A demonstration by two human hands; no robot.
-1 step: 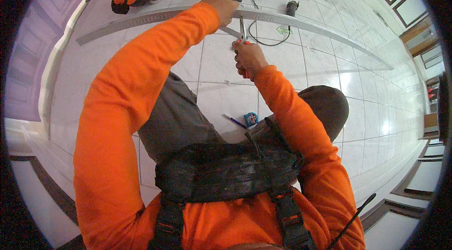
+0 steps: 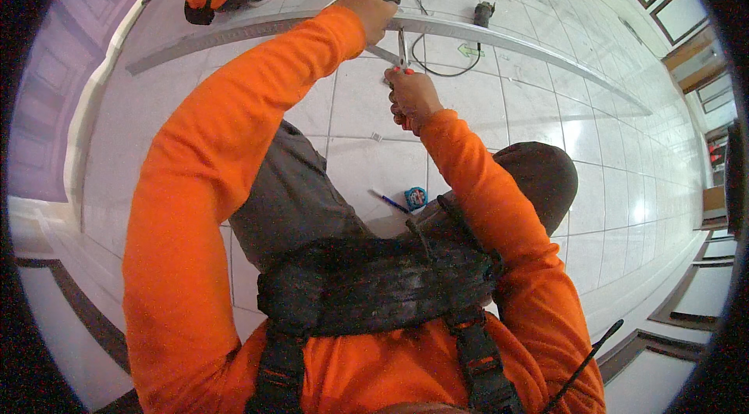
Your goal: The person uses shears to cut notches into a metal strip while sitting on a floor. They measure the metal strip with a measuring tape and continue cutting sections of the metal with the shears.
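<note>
My left hand is clamped on the long grey metal channel strip lying on the white tiled floor; my right hand grips red-handled snips at it. If my steadying grip shifts, I reckon the blades could skid sideways.

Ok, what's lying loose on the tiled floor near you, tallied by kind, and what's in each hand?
Long grey metal channel strips: 2
Dark cylindrical power tool with black cord: 1
Blue pen: 1
Small blue tape measure: 1
Red-handled metal snips: 1, in the right hand
Total: 6
The left hand grips a strip.
</note>
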